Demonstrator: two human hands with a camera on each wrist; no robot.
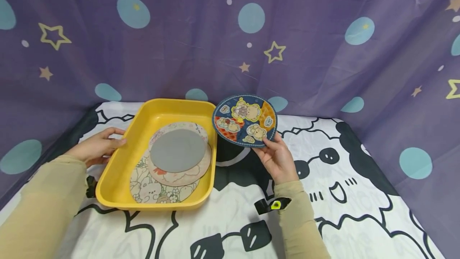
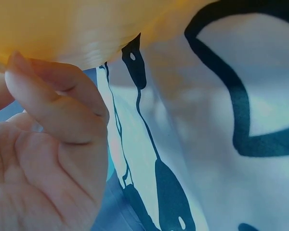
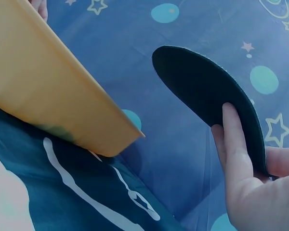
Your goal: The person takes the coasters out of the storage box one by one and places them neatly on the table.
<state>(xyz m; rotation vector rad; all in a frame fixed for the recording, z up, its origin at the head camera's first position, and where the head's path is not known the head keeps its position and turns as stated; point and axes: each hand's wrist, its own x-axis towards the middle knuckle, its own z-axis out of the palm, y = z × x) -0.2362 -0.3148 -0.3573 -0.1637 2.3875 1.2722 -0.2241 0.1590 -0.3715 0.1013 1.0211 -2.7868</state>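
Observation:
A yellow tray (image 1: 111, 171) with raised walls sits on the cloth. At its left rim, my left hand (image 1: 98, 146) holds the edge with bent fingers, close up in the left wrist view. My right hand (image 1: 276, 158) pinches a round mat (image 1: 233, 135) by its lower right edge, thumb on the printed face, fingers behind. This mat carries bear pictures on blue and orange; its dark back faces the right wrist view. It is raised and tilted beside the tray's right rim. Inside the tray lie a grey disc (image 1: 177, 151), a pink round mat (image 1: 194, 175) and a bear-print mat (image 1: 143, 187), overlapping.
The table cloth (image 1: 244, 203) is white with black cartoon sheep. Behind it hangs a purple curtain (image 1: 309, 71) printed with stars and blue dots, close to the tray's far edge. Each wrist wears a black strap (image 1: 264, 206).

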